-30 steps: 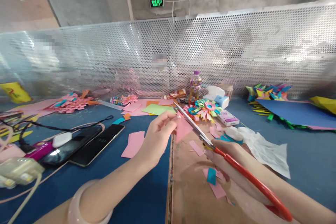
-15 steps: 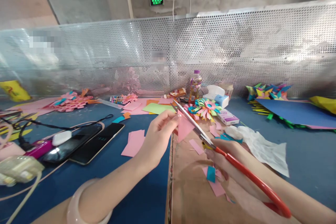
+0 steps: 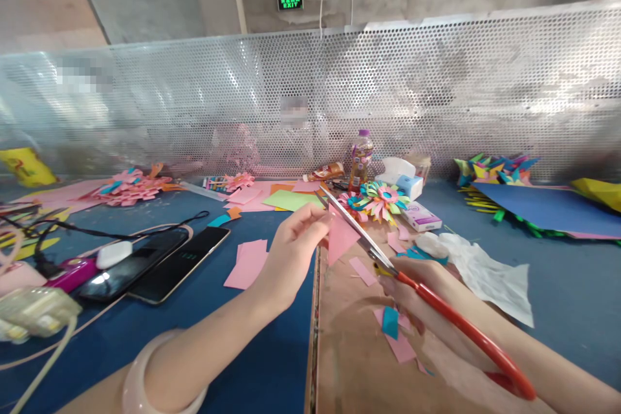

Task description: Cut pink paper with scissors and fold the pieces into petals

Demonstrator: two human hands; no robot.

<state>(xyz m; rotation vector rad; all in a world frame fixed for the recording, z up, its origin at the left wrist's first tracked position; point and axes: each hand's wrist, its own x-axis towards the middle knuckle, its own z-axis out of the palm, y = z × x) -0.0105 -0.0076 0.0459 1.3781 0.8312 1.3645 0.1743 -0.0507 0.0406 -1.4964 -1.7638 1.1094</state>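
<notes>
Between thumb and fingers, my left hand pinches a pink piece of paper folded into a triangle. My right hand grips a pair of red-handled scissors. Their metal blades lie along the upper right edge of the paper, tips pointing up and away from me. Below the hands, pink paper scraps and a small blue scrap rest on the brown board. Left of my left hand lie several pink paper squares.
Two phones and cables sit at the left. Behind my hands are a colourful paper flower, a drink bottle and a tissue box. A crumpled white tissue lies to the right. A perforated metal screen borders the table's back.
Almost nothing differs. The pink paper and the scissors have shifted very slightly; both hands keep their holds.
</notes>
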